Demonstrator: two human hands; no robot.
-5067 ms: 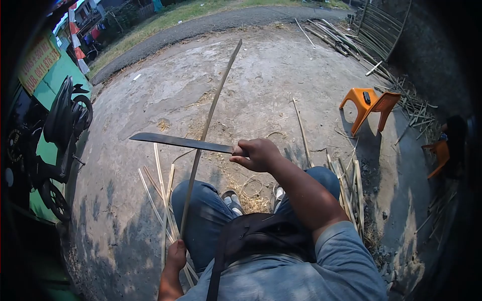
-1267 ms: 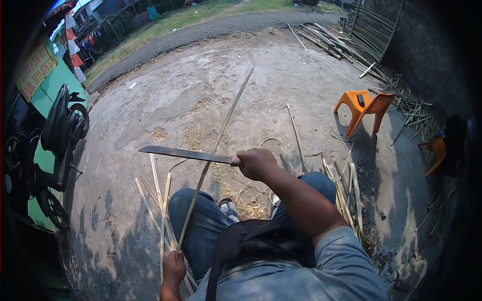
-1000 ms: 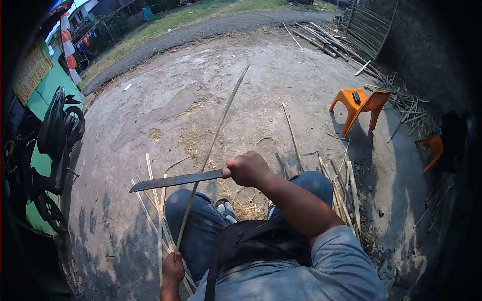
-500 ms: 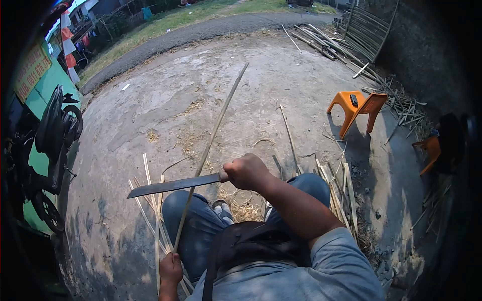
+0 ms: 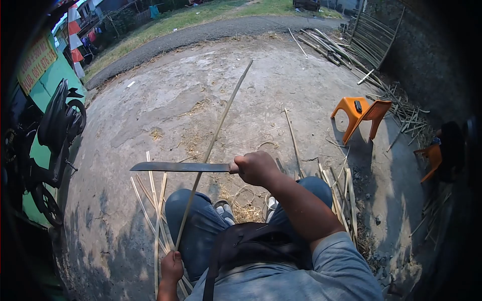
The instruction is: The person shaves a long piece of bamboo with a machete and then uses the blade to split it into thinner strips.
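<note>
My right hand is closed around the wooden handle of a machete, whose long blade points left. The blade lies across a long, thin bamboo strip, over its middle part; whether it touches cannot be told. That strip slants up and away from my left hand, which is wrapped round its near end beside my left thigh. Several pale split bamboo strips lie on the ground by my left leg, partly hidden by the hand. More split strips lie to the right of my right knee.
An orange plastic chair with a small black object on it stands at right. Bamboo poles and scraps lie near the wall. A motorcycle is parked at left. Another strip lies ahead on the concrete.
My right hand has moved the machete up along the bamboo strip, away from my body, and the blade has levelled out. My left hand keeps its hold. The whole view has shifted slightly.
</note>
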